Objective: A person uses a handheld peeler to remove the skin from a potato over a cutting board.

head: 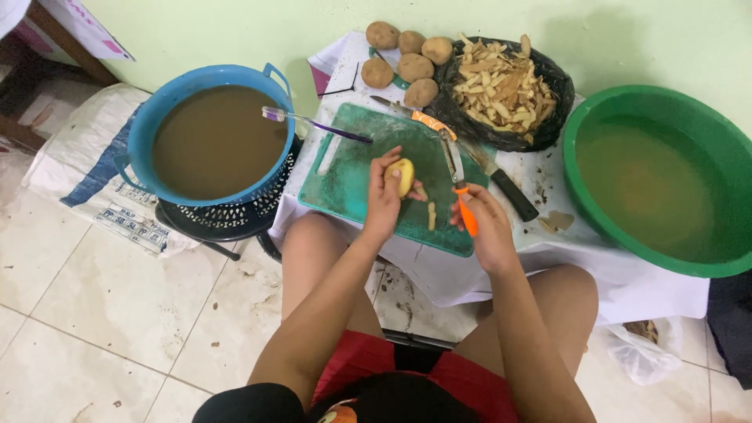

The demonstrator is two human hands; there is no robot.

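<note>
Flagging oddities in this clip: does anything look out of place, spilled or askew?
Yes. A toothbrush lies bridging the rim of the blue basin of brown water and the green cutting board, an unusual item beside food. Peel scraps lie loose on the board, outside the black bag of peelings.

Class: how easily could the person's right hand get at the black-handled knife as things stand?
Probably not at once: the right hand already grips an orange peeler. The knife itself lies uncovered just beyond it, with nothing between.

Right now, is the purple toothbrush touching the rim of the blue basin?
Touching. The head view shows the toothbrush resting across the blue basin rim, bristle end over the brown water.
</note>
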